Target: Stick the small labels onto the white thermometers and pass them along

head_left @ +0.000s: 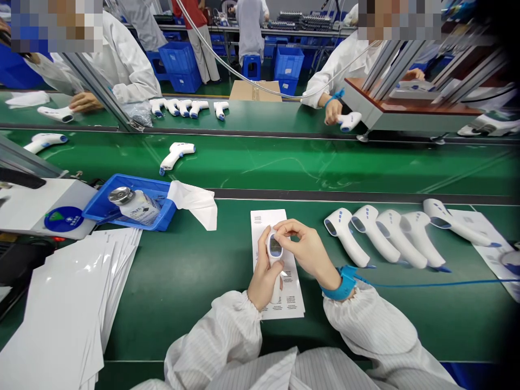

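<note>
A white infrared thermometer [275, 250] with a small dark display is held upright in my left hand [264, 276], whose fingers and thumb wrap round its body. My right hand [304, 246], with a blue wrist strap [343, 283], pinches thumb and forefinger together at the top right edge of the display. Whatever lies between those fingertips is too small to make out. Under both hands lies a printed sheet [293, 298] of stickers or labels on the green table. To the right, several more white thermometers [376, 234] lie in a slanted row.
At left stand a blue tray [164, 219] with a metal-capped bottle [136, 206], a white cloth [199, 203] and stacked white sheets [60, 309]. Beyond runs a green conveyor belt [260, 162] carrying a thermometer [177, 156]. Co-workers sit across it. A blue cord [439, 284] trails right from my strap.
</note>
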Action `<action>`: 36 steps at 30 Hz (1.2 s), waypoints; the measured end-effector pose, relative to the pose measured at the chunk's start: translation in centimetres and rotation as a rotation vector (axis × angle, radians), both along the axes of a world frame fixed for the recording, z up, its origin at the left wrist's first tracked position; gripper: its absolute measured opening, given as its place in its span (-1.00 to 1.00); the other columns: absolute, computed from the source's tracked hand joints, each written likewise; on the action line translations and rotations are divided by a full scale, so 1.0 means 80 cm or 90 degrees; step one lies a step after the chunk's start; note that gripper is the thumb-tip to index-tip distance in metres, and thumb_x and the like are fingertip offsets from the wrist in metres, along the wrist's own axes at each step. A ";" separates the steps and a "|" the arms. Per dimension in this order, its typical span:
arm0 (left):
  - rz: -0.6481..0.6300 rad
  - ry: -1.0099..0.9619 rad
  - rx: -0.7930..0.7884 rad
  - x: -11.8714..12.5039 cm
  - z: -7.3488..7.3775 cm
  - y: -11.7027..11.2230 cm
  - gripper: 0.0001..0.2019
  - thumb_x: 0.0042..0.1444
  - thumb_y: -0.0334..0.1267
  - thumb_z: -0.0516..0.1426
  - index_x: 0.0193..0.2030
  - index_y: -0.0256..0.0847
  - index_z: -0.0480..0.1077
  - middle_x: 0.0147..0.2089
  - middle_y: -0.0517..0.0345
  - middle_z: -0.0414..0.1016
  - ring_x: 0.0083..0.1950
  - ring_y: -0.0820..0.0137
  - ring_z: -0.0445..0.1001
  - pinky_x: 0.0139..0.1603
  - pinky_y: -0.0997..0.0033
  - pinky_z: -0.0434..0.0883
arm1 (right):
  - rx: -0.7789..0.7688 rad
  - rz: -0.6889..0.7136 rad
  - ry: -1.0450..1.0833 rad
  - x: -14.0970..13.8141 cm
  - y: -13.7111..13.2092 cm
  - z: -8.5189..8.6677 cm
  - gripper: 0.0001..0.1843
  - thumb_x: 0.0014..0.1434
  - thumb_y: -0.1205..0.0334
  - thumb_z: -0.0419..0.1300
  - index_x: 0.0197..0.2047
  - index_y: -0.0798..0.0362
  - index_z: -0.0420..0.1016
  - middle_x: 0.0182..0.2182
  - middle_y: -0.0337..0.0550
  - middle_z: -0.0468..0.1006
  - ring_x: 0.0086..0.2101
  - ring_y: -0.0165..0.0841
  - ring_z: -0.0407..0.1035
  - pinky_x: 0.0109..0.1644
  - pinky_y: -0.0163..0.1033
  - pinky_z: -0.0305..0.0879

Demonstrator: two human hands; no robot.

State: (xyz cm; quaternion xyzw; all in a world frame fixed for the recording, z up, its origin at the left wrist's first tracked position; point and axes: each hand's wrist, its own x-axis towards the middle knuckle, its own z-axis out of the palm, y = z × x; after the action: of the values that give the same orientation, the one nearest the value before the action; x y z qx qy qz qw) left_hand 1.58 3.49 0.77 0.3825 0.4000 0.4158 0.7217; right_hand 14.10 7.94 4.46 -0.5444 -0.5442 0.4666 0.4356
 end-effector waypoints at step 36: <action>0.027 0.034 -0.058 0.003 0.000 0.002 -0.41 0.29 -0.21 -0.12 0.42 0.10 -0.22 -0.48 0.28 0.32 -0.72 0.56 0.17 -0.69 0.52 0.25 | 0.019 -0.015 -0.027 -0.003 0.001 -0.002 -0.94 -0.01 0.31 0.22 -0.49 0.03 0.48 -0.26 -0.15 0.57 -0.24 -0.31 0.46 -0.18 -0.21 0.39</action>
State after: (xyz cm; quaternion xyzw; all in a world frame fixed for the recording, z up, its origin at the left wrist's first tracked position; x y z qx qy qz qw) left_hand 1.82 3.61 0.79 0.3514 0.4456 0.4019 0.7186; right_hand 13.88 8.02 4.30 -0.5540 -0.5535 0.4419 0.4375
